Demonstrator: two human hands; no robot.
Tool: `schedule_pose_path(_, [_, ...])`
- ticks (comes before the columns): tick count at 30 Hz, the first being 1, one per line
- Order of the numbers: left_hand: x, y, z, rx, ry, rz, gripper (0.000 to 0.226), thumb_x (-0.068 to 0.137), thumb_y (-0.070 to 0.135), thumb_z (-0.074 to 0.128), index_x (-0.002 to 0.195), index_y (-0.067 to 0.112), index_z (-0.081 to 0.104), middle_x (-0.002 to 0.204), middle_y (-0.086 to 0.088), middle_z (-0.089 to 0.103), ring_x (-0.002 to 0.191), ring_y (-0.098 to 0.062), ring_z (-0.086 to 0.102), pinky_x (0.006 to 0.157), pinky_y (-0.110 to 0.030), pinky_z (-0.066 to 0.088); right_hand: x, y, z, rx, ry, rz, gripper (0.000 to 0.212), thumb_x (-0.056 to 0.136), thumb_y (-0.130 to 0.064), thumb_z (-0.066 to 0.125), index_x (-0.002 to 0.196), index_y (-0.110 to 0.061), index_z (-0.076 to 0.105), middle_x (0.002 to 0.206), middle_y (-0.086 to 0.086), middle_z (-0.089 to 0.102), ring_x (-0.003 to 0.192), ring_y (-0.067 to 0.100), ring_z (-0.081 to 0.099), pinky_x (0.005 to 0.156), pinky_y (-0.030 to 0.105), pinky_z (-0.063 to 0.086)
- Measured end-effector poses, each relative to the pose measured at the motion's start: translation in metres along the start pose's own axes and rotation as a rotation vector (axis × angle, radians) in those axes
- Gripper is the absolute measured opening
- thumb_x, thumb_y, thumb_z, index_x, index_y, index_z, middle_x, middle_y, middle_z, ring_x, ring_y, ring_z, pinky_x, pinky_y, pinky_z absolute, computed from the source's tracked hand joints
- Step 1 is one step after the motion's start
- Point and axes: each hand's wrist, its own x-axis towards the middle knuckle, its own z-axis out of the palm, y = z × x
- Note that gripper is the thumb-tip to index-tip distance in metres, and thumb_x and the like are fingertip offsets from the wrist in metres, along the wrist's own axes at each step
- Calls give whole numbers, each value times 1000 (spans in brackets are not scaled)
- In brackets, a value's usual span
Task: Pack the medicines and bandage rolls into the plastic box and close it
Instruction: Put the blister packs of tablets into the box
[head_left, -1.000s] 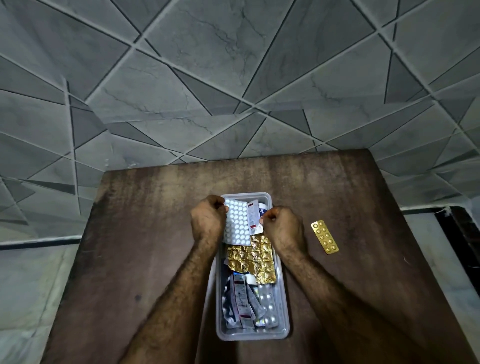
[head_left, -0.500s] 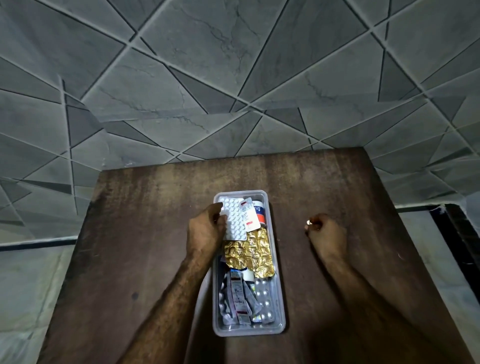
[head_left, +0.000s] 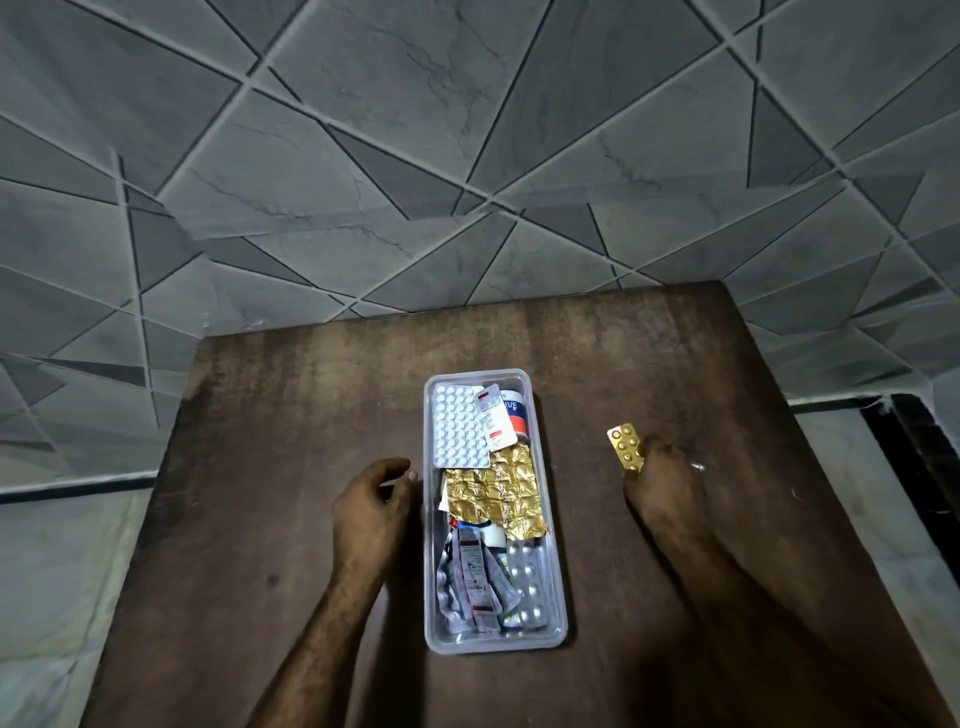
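The right hand's fingers (head_left: 647, 454) pinch the near end of the gold blister strip (head_left: 625, 445), right of the plastic box (head_left: 555, 545) on the bench (head_left: 291, 493). Its long axis runs away, tilted slightly left — I'd turn it parallel to the box before laying it flat inside. Left hand (head_left: 370, 506) rests loosely curled, empty, beside the box.

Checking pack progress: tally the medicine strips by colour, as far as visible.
White blister strip: 1
Gold strips: 2, crumpled foil in the plastic box and a small one at the right hand
Silver blister strip: 1
Total: 4
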Motion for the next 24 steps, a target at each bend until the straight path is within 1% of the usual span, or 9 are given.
schedule_pose_path(4, [-8,-3,2,-1,-26,-30,22,89,25,66,110,17,71,99,9,70,87,-6,65,78,-21,48,3,-3,-4,61,3,40,32,67,-17,64,96,-6,55,97,23,67,89,40,64,77,42,52])
schedule_pose_path(6, [-10,-5,2,9,-43,-32,19,90,26,65,106,18,73,97,9,72,86,-5,66,78,-23,51,3,-4,-6,29,1,12,35,68,-23,66,96,-6,54,95,24,67,87,40,65,75,41,51])
schedule_pose_path(9, [-14,-7,2,19,-82,-41,15,91,29,62,99,23,73,93,12,73,86,-1,66,72,-20,49,-2,-6,-10,7,8,-28,35,74,-29,66,97,-4,55,95,25,67,88,39,65,76,40,51])
schedule_pose_path(14, [-19,-12,4,-71,-108,-113,14,90,35,61,90,29,73,83,11,75,82,-9,72,78,-35,59,-9,-5,-24,29,29,14,25,87,-23,58,98,-1,59,101,27,67,95,40,64,80,38,49])
schedule_pose_path(17, [-22,-12,4,-149,-107,-141,15,84,42,63,89,32,73,84,10,76,82,-11,73,80,-43,59,-14,-5,-36,194,24,111,25,90,-26,57,96,-3,63,101,24,68,94,38,64,77,30,48])
schedule_pose_path(19, [-23,-12,4,-178,-109,-149,21,75,49,63,90,36,71,85,9,76,82,-13,73,80,-47,59,-19,-10,-43,325,34,156,20,87,-18,60,97,-2,68,98,21,71,90,35,65,71,24,40])
schedule_pose_path(20, [-24,-12,3,-184,-113,-154,23,73,50,63,90,37,71,85,9,77,82,-13,73,81,-47,59,-22,-15,-46,396,37,164,19,84,-14,61,97,-3,69,93,18,72,82,32,65,66,22,39])
schedule_pose_path(22, [-25,-12,3,-187,-117,-174,24,70,50,65,90,38,71,85,8,77,82,-14,73,81,-47,59,-33,-26,-49,597,-12,167,15,82,-7,62,95,-3,70,75,8,71,60,20,64,50,21,45])
schedule_pose_path(24, [-27,-12,1,-193,-129,-191,19,73,46,67,89,36,71,86,8,77,82,-14,73,82,-47,59,-48,-38,-48,769,-102,153,10,84,-4,63,92,-4,69,69,3,69,53,14,63,45,24,49])
